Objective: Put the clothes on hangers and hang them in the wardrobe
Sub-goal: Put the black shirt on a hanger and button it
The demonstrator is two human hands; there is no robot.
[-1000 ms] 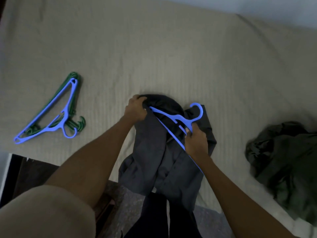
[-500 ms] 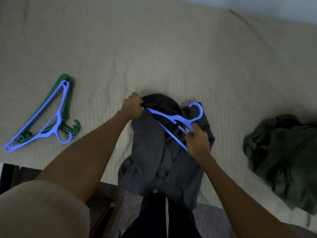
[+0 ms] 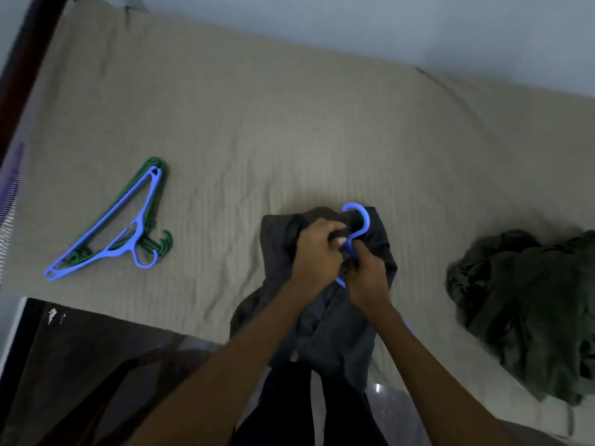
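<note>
A dark grey shirt (image 3: 280,252) lies at the near edge of the bed, hanging over it. A blue hanger (image 3: 362,220) is inside the shirt; only its hook and a bit of its arm show. My left hand (image 3: 317,252) pinches the shirt's collar fabric just beside the hook. My right hand (image 3: 367,275) grips the hanger's neck below the hook. The two hands touch each other.
A pile of hangers (image 3: 112,226), one blue on top of green ones, lies on the bed's left side. A crumpled dark green garment (image 3: 528,304) sits at the right. The beige bedsheet (image 3: 289,123) stretches to a pale wall behind. A dark floor shows at lower left.
My left hand moved right from the shirt's left shoulder to the collar by the hook. The hanger's arms have gone inside the shirt. The camera view rose and shifted.
</note>
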